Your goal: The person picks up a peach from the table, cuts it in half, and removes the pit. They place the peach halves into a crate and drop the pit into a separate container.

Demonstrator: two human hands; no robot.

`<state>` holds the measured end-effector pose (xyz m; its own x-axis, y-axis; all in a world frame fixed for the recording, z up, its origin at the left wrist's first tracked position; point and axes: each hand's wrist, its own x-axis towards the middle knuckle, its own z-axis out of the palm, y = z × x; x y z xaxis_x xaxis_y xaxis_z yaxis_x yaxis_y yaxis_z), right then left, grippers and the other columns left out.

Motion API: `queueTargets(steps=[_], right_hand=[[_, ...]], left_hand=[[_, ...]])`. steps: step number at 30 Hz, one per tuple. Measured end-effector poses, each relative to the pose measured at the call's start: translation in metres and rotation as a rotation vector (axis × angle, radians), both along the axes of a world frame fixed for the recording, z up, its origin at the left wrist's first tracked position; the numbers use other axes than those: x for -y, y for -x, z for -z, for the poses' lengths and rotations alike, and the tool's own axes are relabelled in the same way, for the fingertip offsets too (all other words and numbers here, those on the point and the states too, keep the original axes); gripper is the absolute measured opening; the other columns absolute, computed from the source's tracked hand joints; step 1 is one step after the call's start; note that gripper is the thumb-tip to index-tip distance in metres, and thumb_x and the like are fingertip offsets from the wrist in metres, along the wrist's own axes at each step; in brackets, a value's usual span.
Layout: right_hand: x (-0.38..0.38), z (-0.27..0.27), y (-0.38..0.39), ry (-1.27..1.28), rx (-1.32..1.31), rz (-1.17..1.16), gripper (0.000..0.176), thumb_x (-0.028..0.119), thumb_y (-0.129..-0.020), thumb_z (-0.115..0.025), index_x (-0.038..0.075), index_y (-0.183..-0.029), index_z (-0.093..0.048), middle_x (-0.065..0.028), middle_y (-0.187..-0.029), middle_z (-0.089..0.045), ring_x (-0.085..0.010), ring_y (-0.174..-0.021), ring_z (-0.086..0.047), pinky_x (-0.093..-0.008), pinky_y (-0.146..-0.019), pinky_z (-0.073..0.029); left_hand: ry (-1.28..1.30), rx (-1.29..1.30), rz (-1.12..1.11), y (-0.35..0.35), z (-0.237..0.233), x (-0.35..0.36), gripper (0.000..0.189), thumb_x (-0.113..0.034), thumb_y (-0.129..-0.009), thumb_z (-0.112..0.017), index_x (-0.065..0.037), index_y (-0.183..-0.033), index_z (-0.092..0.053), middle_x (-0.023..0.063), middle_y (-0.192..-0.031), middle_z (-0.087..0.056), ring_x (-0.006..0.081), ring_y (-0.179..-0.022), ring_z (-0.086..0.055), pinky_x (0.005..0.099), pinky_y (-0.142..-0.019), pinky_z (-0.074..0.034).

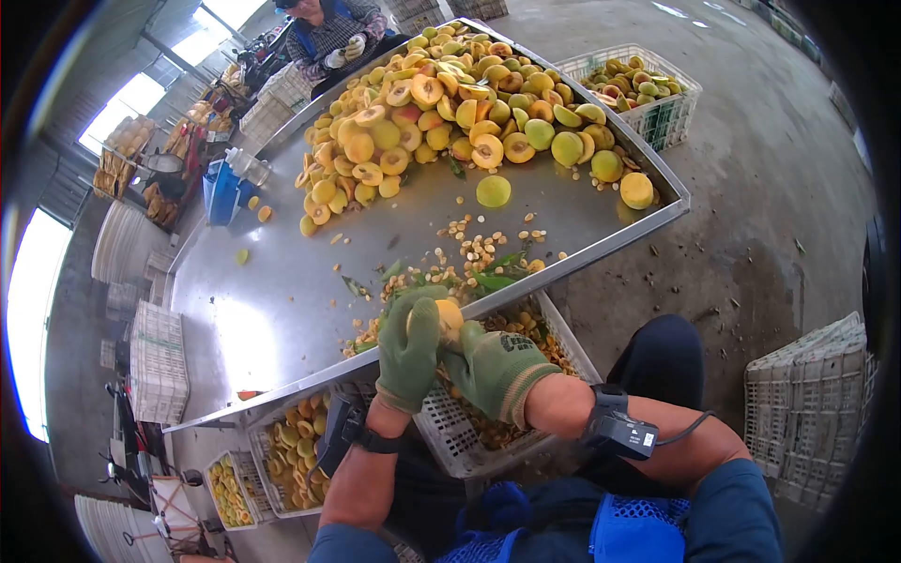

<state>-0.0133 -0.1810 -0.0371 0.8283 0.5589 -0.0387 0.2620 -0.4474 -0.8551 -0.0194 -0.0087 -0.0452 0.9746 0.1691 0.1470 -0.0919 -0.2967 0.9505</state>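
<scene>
Both my hands wear green gloves and close around one yellow peach (448,319) just over the near edge of the steel table (282,300). My left hand (410,347) wraps the peach from the left; my right hand (493,368) grips it from the right and below. A big heap of whole and halved peaches (441,103) covers the far half of the table. One single peach (493,190) lies apart from the heap. Loose pits and leaves (469,263) are scattered just beyond my hands.
White crates stand under the table edge: one with pits (526,338), another with peach halves (296,441). A crate of peaches (643,89) sits at the far right, and empty crates (812,394) stack on the right floor. Another person (328,33) works at the far end.
</scene>
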Motion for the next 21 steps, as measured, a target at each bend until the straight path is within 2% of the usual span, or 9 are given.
queueTargets(steps=[3,6,9,12,15,19,21], right_hand=[[0.002,-0.006,-0.001,-0.007,-0.029,0.036,0.028,0.030,-0.100,-0.059,0.004,-0.109,-0.063,-0.0249,-0.088,-0.068,-0.0453,-0.080,-0.066,-0.0531,-0.069,-0.050],[0.002,0.004,-0.002,-0.041,-0.001,0.005,0.027,0.029,-0.101,-0.058,0.003,-0.109,-0.062,-0.0251,-0.088,-0.067,-0.0456,-0.079,-0.066,-0.0524,-0.067,-0.050],[0.004,0.000,0.002,-0.100,0.006,0.019,0.027,0.028,-0.102,-0.058,0.002,-0.110,-0.062,-0.0250,-0.087,-0.068,-0.0460,-0.078,-0.066,-0.0522,-0.065,-0.050],[0.006,-0.001,0.003,-0.079,0.029,-0.008,0.028,0.029,-0.102,-0.058,0.003,-0.111,-0.063,-0.0249,-0.087,-0.068,-0.0458,-0.079,-0.066,-0.0525,-0.066,-0.050],[0.013,-0.010,0.003,0.002,-0.002,-0.072,0.032,0.033,-0.102,-0.058,0.003,-0.112,-0.064,-0.0247,-0.087,-0.069,-0.0454,-0.081,-0.067,-0.0519,-0.068,-0.051],[0.022,-0.014,-0.003,0.016,-0.068,-0.165,0.034,0.036,-0.101,-0.057,0.004,-0.112,-0.065,-0.0249,-0.089,-0.069,-0.0463,-0.083,-0.067,-0.0508,-0.072,-0.053],[0.025,-0.008,-0.012,-0.091,-0.034,-0.275,0.036,0.038,-0.100,-0.058,0.004,-0.110,-0.065,-0.0205,-0.083,-0.070,-0.0400,-0.075,-0.068,-0.0458,-0.067,-0.054]], left_hand=[[0.067,0.001,0.162,-0.001,0.002,-0.010,0.045,-0.036,-0.108,-0.052,0.000,-0.134,-0.059,0.0115,-0.121,-0.068,0.0205,-0.108,-0.066,0.0352,-0.097,-0.053],[0.215,0.078,0.173,0.008,-0.002,0.011,0.054,-0.039,-0.105,-0.056,-0.001,-0.143,-0.051,0.0135,-0.126,-0.066,0.0233,-0.113,-0.066,0.0375,-0.100,-0.053],[0.219,0.072,0.107,0.009,0.003,0.011,0.057,-0.038,-0.104,-0.060,-0.001,-0.145,-0.048,0.0146,-0.125,-0.067,0.0248,-0.113,-0.066,0.0388,-0.101,-0.053],[0.232,0.053,0.180,0.009,-0.003,0.005,0.055,-0.035,-0.103,-0.062,0.000,-0.144,-0.050,0.0148,-0.125,-0.067,0.0242,-0.113,-0.066,0.0384,-0.101,-0.053],[0.117,0.021,0.215,0.010,-0.007,0.000,0.043,-0.022,-0.101,-0.059,0.000,-0.137,-0.057,0.0124,-0.123,-0.066,0.0196,-0.111,-0.063,0.0339,-0.098,-0.051],[-0.059,0.040,0.284,0.007,-0.018,0.000,0.038,-0.022,-0.099,-0.062,0.001,-0.130,-0.063,0.0130,-0.121,-0.068,0.0191,-0.107,-0.066,0.0342,-0.095,-0.053],[-0.117,0.052,0.343,0.007,-0.025,0.000,0.038,-0.022,-0.099,-0.063,0.001,-0.129,-0.063,0.0136,-0.119,-0.070,0.0194,-0.104,-0.067,0.0342,-0.093,-0.054]])
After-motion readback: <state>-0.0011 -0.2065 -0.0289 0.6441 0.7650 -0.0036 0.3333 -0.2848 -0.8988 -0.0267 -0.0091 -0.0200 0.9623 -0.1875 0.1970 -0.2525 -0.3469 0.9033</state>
